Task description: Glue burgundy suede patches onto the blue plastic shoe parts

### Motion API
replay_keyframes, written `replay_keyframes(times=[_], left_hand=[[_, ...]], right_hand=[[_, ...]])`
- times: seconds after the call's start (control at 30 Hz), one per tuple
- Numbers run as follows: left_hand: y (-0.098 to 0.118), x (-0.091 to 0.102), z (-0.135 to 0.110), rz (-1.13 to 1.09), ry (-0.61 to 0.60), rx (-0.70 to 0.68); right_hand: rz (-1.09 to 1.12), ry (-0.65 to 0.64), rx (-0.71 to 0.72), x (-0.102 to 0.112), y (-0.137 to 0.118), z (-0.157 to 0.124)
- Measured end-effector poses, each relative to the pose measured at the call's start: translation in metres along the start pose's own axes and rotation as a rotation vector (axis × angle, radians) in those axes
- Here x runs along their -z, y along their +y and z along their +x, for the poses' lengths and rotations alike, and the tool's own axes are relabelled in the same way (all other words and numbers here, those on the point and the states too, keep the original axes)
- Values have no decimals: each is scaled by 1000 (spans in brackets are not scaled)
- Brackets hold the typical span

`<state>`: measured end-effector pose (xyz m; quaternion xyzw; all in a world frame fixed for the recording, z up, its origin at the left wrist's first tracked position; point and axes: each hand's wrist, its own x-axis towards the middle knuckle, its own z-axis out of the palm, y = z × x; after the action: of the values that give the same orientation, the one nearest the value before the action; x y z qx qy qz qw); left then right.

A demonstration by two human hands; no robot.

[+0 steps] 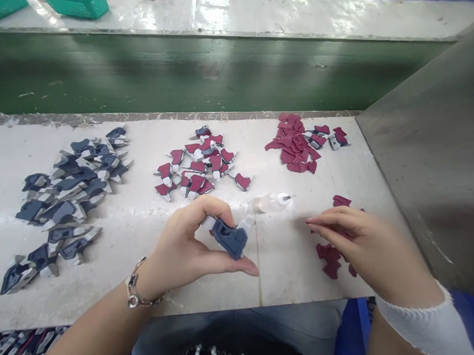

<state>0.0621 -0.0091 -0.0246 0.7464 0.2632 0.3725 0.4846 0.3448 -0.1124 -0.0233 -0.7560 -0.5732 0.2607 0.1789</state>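
My left hand [200, 246] grips a blue-grey and light grey plastic part [232, 241] between thumb and fingers, its recessed face turned up. Over a loose group of maroon flat pieces [330, 259] at the right, my right hand [363, 240] is closed in a pinch. What lies between those fingertips, if anything, is too small to make out. A clear bottle with a thin needle tip [274, 202] lies on its side on the white tabletop [287, 269], between and beyond both hands.
Blue-grey parts [71, 178] are heaped at the left. Parts with maroon faces [200, 166] lie in the middle. A maroon pile [294, 142] sits at the back right, beside several assembled parts [321, 135]. A metal panel [434, 155] bounds the right; a green wall [202, 70] stands behind.
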Motion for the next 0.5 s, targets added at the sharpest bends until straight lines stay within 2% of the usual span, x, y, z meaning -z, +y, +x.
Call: replay_keyframes(times=[0.17,0.3,0.37,0.5], left_hand=[[-5,-6,2,16,-1,29],[-5,-12,0,-99,7,164],[-4,-15,0,-160,3,201],[-4,-17,0,-226,-16,220]], right_hand=[[111,86,166,10,-32,-16],[219,34,323,11,-50,-21],[279,-23,357,10,-56,-20],[306,-38,334,3,-63,-16]])
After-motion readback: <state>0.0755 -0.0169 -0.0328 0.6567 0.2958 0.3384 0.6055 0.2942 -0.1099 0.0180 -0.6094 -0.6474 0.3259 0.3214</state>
